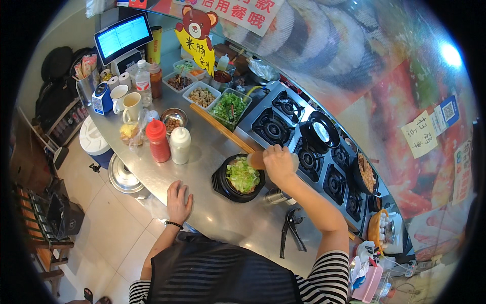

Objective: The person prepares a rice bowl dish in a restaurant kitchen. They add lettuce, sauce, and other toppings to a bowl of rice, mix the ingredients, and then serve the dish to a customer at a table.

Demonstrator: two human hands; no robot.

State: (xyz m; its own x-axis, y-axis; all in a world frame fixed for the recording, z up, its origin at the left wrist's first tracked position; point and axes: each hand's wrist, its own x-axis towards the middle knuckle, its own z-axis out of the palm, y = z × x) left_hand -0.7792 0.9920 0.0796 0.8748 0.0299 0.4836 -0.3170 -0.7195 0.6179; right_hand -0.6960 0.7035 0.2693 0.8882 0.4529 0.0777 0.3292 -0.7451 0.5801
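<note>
My right hand (280, 163) grips a translucent squeeze bottle of brownish sauce (256, 160), tipped sideways with its tip end by the rim of a black stoneware bowl (221, 189). Shredded lettuce (243, 174) fills the top of the bowl. Whether sauce is flowing cannot be made out. My left hand (179, 202) rests on the front edge of the steel counter (224, 224), holding nothing, fingers apart. Below my right forearm stand a steel canister (275, 196), partly hidden, and black-handled bowl-gripping pliers (291, 230). Left of the bowl are a red squeeze bottle (158, 142) and a white one (180, 146).
A gas stove (275, 129) with several burners runs along the back, bearing a black pan (322, 131) and a pan of food (365, 173). Chopped greens (229, 106) fill a plastic tub behind a wooden strip (224, 127). Mugs (132, 108) and a lidded pot (123, 173) are leftward.
</note>
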